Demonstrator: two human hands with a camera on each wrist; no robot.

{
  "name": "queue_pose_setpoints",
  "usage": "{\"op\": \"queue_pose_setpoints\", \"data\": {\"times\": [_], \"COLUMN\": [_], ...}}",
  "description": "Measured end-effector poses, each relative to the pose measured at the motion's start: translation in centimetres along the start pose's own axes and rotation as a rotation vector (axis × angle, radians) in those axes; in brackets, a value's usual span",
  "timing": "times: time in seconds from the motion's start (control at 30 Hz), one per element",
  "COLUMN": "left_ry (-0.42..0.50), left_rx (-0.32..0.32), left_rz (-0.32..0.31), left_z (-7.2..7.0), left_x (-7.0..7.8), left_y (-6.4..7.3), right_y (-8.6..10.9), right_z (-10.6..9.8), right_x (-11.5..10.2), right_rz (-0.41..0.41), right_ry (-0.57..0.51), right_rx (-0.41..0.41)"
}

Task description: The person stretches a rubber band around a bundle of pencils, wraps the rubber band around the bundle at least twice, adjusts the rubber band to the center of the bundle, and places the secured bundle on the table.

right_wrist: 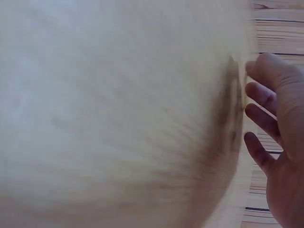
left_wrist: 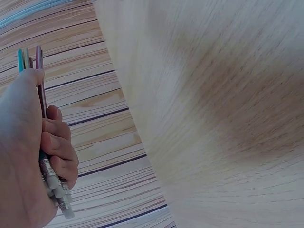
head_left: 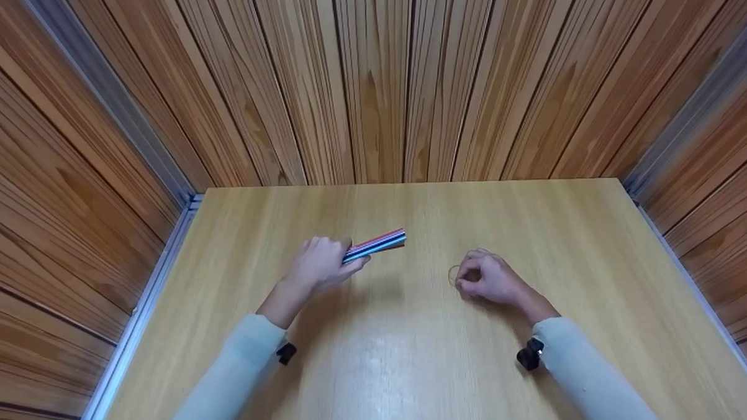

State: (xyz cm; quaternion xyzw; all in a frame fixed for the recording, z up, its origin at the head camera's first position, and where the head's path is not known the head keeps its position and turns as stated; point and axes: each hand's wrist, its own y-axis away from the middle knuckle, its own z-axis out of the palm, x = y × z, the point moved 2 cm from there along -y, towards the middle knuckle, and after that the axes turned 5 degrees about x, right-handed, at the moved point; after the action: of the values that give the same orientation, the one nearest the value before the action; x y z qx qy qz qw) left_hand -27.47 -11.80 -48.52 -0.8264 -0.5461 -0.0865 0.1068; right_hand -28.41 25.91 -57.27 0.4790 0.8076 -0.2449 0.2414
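Note:
In the head view my left hand [head_left: 322, 261] grips a bundle of pencils [head_left: 377, 244] above the table, their plain ends pointing right and away. The left wrist view shows fingers wrapped round the bundle, with white eraser ends [left_wrist: 59, 187] sticking out below. My right hand [head_left: 489, 277] is low at the tabletop to the right, its thumb and forefinger bent together at the edge of a thin rubber band [head_left: 450, 275]. A thin yellowish strip of the band [right_wrist: 245, 95] shows by the fingertips in the right wrist view.
The light wooden table [head_left: 369, 346] has wood-panelled walls [head_left: 378, 86] at the back and both sides. Metal rails [head_left: 153, 289] run along its side edges. A small black device [head_left: 530, 354] is fixed at the right wrist, another [head_left: 286, 353] at the left.

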Motion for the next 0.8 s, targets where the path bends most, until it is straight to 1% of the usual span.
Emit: {"op": "queue_pose_setpoints", "data": {"times": [0.17,0.3,0.37,0.6,0.7,0.8], "left_ry": [-0.006,-0.005,-0.005,0.007,0.013,0.007], "left_rx": [-0.016,-0.029,-0.034,-0.053,-0.056,-0.047], "left_rz": [-0.025,-0.029,-0.027,-0.030,-0.030,-0.027], "left_z": [0.1,0.2,0.2,0.2,0.2,0.2], "left_x": [-0.1,-0.2,-0.2,-0.2,-0.3,-0.3], "left_y": [0.0,-0.1,-0.1,-0.1,-0.1,0.0], "right_y": [0.1,-0.1,-0.2,-0.6,-0.8,-1.0], "right_z": [-0.5,-0.8,-0.9,-0.9,-0.7,-0.5], "right_x": [-0.1,-0.3,-0.5,-1.6,-1.9,-2.2], "right_rz": [0.124,0.159,0.154,0.082,0.061,0.037], "right_ry": [-0.264,-0.447,-0.533,-0.739,-0.878,-1.014], "right_rx": [0.053,0.101,0.124,0.213,0.257,0.281]}}
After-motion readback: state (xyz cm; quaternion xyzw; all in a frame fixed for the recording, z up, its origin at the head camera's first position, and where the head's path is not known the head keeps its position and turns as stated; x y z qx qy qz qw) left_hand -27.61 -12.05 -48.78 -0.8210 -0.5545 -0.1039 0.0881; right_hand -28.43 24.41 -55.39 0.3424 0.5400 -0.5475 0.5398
